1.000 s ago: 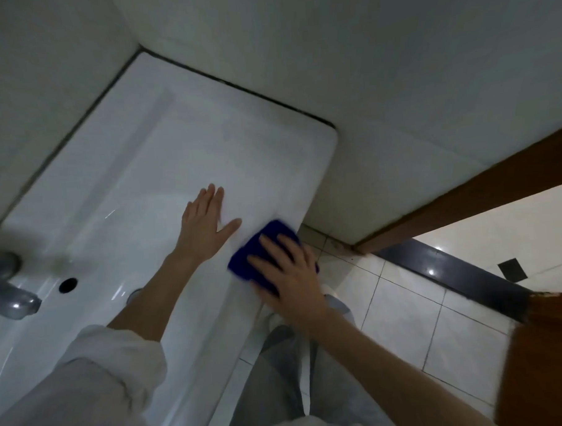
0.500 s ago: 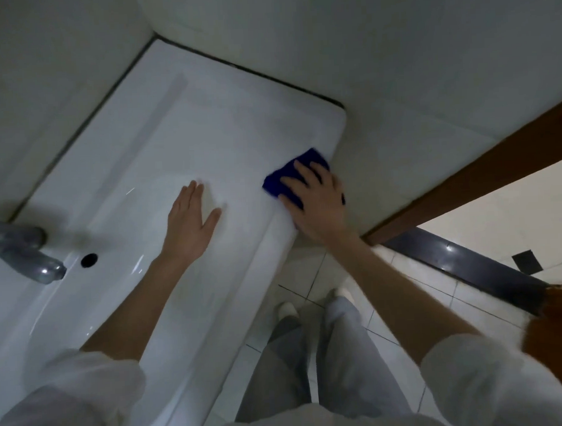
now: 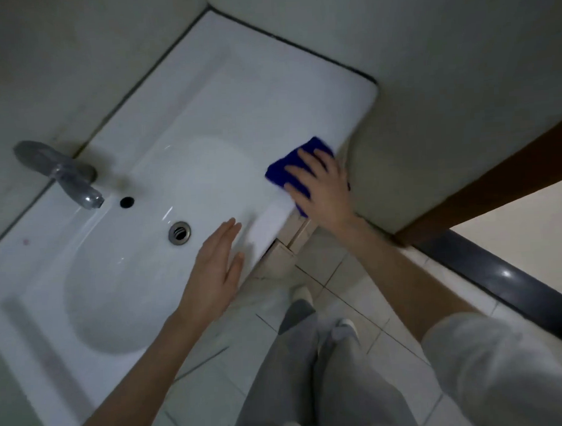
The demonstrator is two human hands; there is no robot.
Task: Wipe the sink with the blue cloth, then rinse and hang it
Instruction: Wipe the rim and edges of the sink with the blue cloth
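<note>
Dim bathroom light fills my view, with pale walls [image 3: 427,45] meeting above a white sink [image 3: 204,103] that runs diagonally across the frame. I can read no brand, label or writing anywhere on it; the picture is soft and slightly blurred.

Farthest left I see a chrome tap [image 3: 62,172] angled down toward the basin, its spout ending just beside the dark overflow hole [image 3: 127,202]. A little to the right sits the round metal drain [image 3: 179,232] at the bottom of the oval bowl.

Next comes my left hand [image 3: 214,273], held flat with palm down over the front rim of the sink, fingers [image 3: 229,234] straight and pressed close together, thumb set slightly apart. It grips nothing; I cannot tell whether it touches the porcelain or hovers just above it.

Below it are my grey trouser legs [image 3: 312,372] and the pale tiled floor [image 3: 351,293].

Further right, my right hand [image 3: 320,188] lies flat on the blue cloth [image 3: 283,174], fingers [image 3: 299,176] spread and pressing it down onto the flat right end of the sink, at the front edge near the corner. The cloth is folded into a small pad and shows past my fingertips and along the hand's left side. A light sleeve [image 3: 489,364] is pushed up my right forearm.

At far right a brown door frame [image 3: 497,184] and a dark threshold strip [image 3: 501,277] border the floor.
</note>
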